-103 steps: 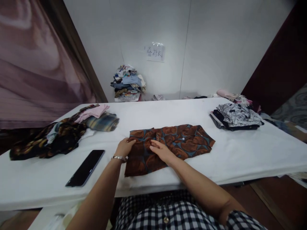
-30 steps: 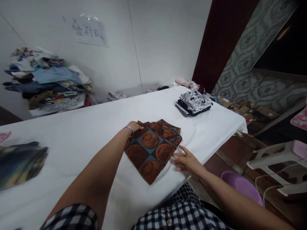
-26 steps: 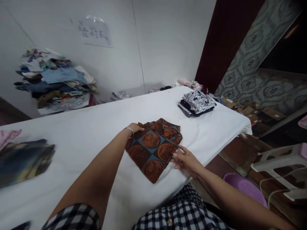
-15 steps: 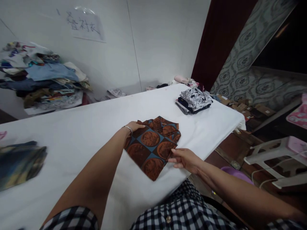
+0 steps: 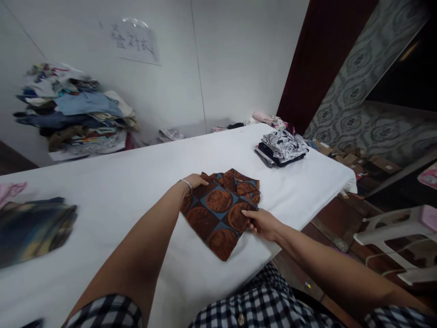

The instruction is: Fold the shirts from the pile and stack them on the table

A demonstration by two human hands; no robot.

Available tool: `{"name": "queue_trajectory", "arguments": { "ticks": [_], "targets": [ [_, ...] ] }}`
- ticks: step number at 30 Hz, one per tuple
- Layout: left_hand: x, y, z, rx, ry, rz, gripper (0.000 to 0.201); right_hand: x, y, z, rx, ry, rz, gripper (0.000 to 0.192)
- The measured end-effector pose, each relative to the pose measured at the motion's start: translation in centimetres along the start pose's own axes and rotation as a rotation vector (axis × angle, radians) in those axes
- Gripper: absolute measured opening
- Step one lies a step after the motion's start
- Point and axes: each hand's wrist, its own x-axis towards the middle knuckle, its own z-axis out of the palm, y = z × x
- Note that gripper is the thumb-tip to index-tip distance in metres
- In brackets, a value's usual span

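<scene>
Your left hand (image 5: 194, 181) rests flat, fingers loose, on the far left edge of the folded brown shirt (image 5: 221, 210), while your right hand (image 5: 262, 223) has its grip closed on the shirt's right edge, thumb on top and fingers tucked beneath. The shirt lies on the white counter (image 5: 129, 191), turned at an angle, with its near corner close to the counter's front edge just ahead of you. To your left a wide stretch of bare cloth runs as far as a dark plaid bundle (image 5: 34, 230) near the left edge. Between the shirt and the folded black-and-white stack (image 5: 282, 146) at the far right corner the surface lies open too. Past the counter's right edge you have a white plastic stool (image 5: 398, 237) on the floor. A heap of clothes (image 5: 73, 111) sits against the wall, and above it hangs a paper sign (image 5: 134, 42) with handwritten characters that you cannot read clearly here.
</scene>
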Motion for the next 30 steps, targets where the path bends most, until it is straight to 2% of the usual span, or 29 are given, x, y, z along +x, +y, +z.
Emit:
{"name": "queue_trajectory", "arguments": {
  "ticks": [4,7,9,11,13,15,17,19,21,23,25,27,30],
  "targets": [
    [-1.4,1.9,-2.6,-0.217,-0.018,0.070,0.028,-0.3,-4.3,-0.4,-0.219,0.129,-0.262,0.022],
    [-3.0,2.9,-5.9,-0.449,0.069,0.296,0.033,-0.1,-8.4,-0.9,-0.354,0.165,-0.475,0.023],
    [-4.8,2.7,-7.9,-0.494,0.178,0.424,0.032,0.3,-10.1,-1.2,-0.411,0.149,-0.676,0.024],
    [-7.2,1.6,-8.7,-0.432,0.292,0.480,0.030,0.8,-10.3,-1.6,-0.473,0.096,-0.875,0.024],
    [-10.0,-0.6,-7.8,-0.294,0.345,0.489,0.028,1.3,-8.7,-2.2,-0.548,0.044,-0.972,0.021],
    [-12.9,-3.5,-5.1,-0.119,0.340,0.501,0.024,1.5,-6.0,-3.1,-0.664,-0.024,-0.937,0.016],
    [-15.3,-6.6,-1.6,0.043,0.298,0.543,0.013,1.4,-2.8,-4.1,-0.817,-0.085,-0.867,0.016],
    [-17.2,-9.5,1.5,0.142,0.266,0.547,0.005,1.0,0.0,-5.2,-0.990,-0.092,-0.822,0.024],
    [-18.5,-11.6,3.4,0.166,0.281,0.494,0.009,0.5,1.7,-6.2,-1.099,-0.060,-0.813,0.034],
    [-19.4,-12.8,3.9,0.158,0.317,0.414,0.011,0.0,2.3,-6.9,-1.109,-0.065,-0.808,0.040],
    [-20.0,-13.0,3.5,0.145,0.300,0.339,0.011,-0.3,2.1,-7.2,-1.013,-0.096,-0.764,0.043],
    [-20.2,-12.3,3.0,0.106,0.272,0.256,0.012,-0.5,1.4,-7.1,-0.847,-0.084,-0.649,0.045],
    [-19.8,-10.4,3.0,0.106,0.279,0.124,0.034,-0.5,0.3,-5.9,-0.665,0.044,-0.460,0.054]
  ]
}}
